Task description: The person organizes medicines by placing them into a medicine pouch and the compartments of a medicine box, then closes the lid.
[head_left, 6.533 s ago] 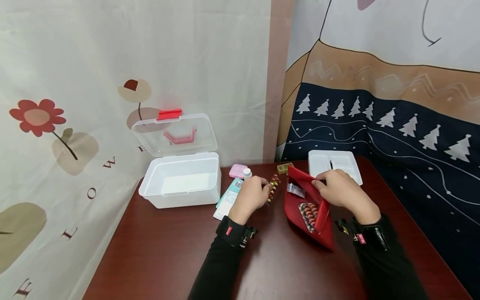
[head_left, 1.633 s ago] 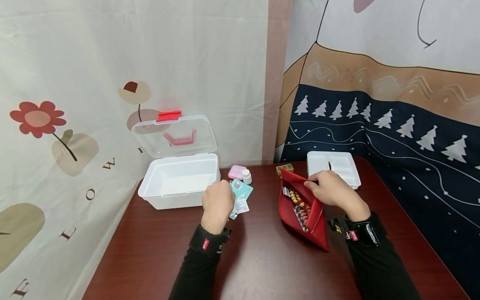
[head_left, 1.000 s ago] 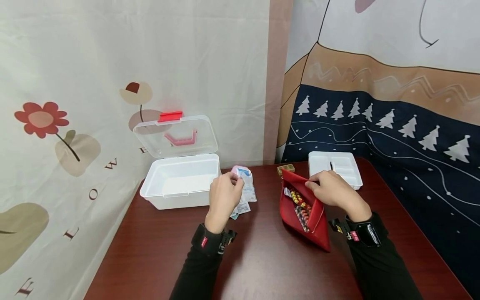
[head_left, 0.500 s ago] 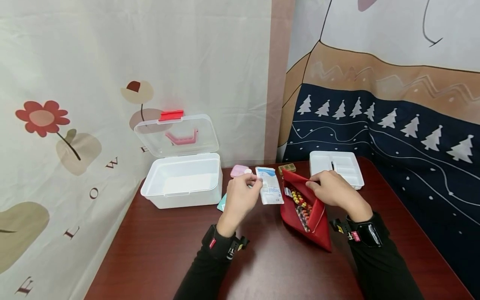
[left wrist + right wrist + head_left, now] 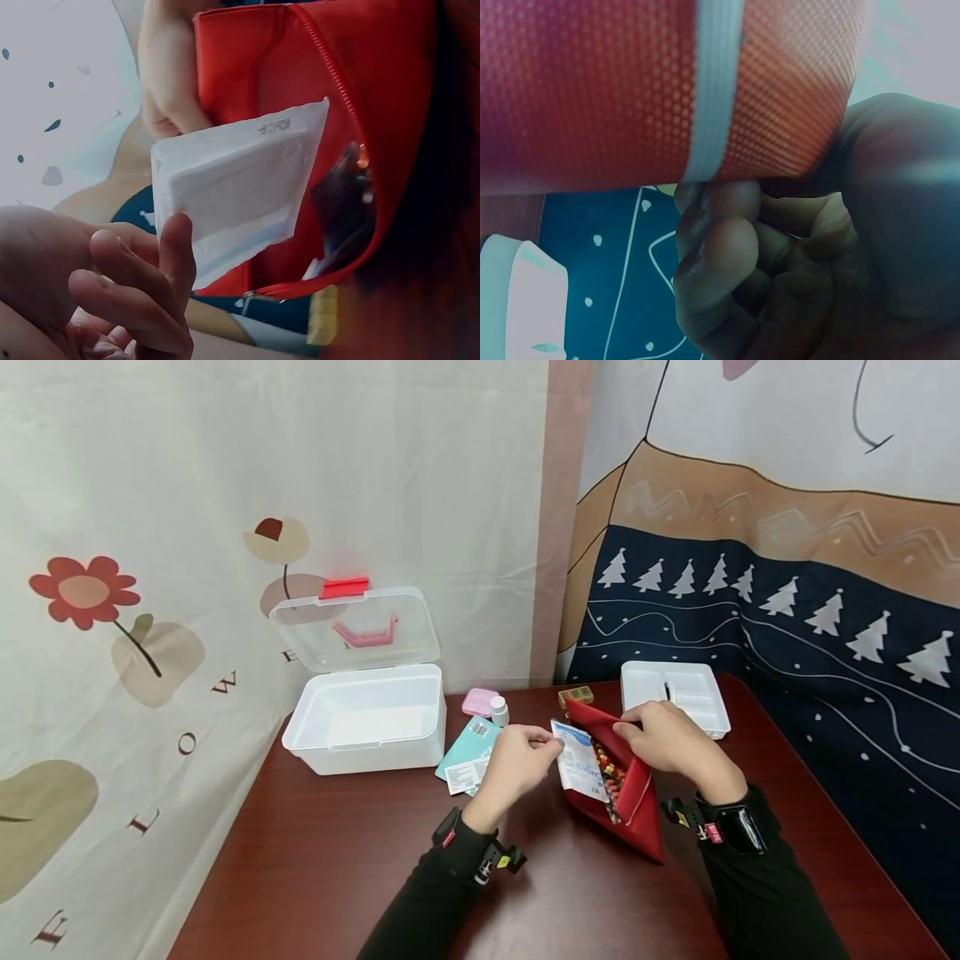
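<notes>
My left hand (image 5: 517,764) pinches the corner of a flat white packet with blue print (image 5: 581,764), a sealed dressing-type sachet. The packet slants over the open mouth of the red zip pouch (image 5: 641,831). In the left wrist view, the packet's pale back (image 5: 240,180) overlaps the pouch opening, and the zip edge curves around it. My right hand (image 5: 678,743) grips the pouch's upper edge and keeps it spread. Blister packs of red and yellow capsules (image 5: 611,772) lie inside, partly hidden by the packet. Close up, the right fingers (image 5: 731,251) are under the pouch fabric beside a pale stripe.
An open clear-lidded white box (image 5: 375,760) stands at the left. Teal and white packets (image 5: 468,752), a white bottle (image 5: 498,710) and a pink case (image 5: 478,700) lie beside it. Behind the pouch are a small yellowish pill case (image 5: 576,696) and a white divided tray (image 5: 697,693).
Earlier the left hand held a capsule blister strip, now in the pouch. It has since picked up the white packet near the box and carried it right. The right hand still holds the pouch.
</notes>
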Tool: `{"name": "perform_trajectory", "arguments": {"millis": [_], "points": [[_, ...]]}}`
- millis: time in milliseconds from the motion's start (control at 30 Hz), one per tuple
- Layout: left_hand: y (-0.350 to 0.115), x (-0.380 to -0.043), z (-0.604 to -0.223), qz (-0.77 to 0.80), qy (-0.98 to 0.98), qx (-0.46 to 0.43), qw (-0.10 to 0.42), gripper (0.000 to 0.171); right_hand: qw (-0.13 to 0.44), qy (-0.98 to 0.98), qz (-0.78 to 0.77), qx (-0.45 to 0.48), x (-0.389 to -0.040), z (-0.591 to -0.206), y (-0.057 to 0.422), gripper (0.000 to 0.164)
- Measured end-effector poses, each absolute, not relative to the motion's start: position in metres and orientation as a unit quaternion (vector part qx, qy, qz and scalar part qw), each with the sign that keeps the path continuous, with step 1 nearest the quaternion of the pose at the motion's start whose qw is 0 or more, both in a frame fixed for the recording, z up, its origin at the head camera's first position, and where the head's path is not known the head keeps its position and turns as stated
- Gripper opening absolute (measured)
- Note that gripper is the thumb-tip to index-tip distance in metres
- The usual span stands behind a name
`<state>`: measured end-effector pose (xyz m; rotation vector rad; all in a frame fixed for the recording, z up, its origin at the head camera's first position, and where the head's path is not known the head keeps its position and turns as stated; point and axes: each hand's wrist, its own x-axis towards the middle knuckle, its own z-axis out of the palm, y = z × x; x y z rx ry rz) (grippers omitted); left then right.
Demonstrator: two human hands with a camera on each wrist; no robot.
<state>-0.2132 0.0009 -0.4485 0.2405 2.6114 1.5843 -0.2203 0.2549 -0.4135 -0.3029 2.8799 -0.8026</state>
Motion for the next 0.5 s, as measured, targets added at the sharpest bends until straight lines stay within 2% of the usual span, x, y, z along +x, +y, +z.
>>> {"name": "perform_trajectory", "arguments": {"millis": [267,500], "points": [[0.018,-0.217,-0.458,0.545,0.833,0.050,0.086,0.016,0.070,0.955,-0.271,-0.100,-0.220,-0.411,0.253,0.029],[0.029,-0.217,-0.464,0.527,0.843,0.043,0.101,0.016,0.070,0.956,-0.267,-0.102,-0.219,-0.413,0.251,0.030]]}}
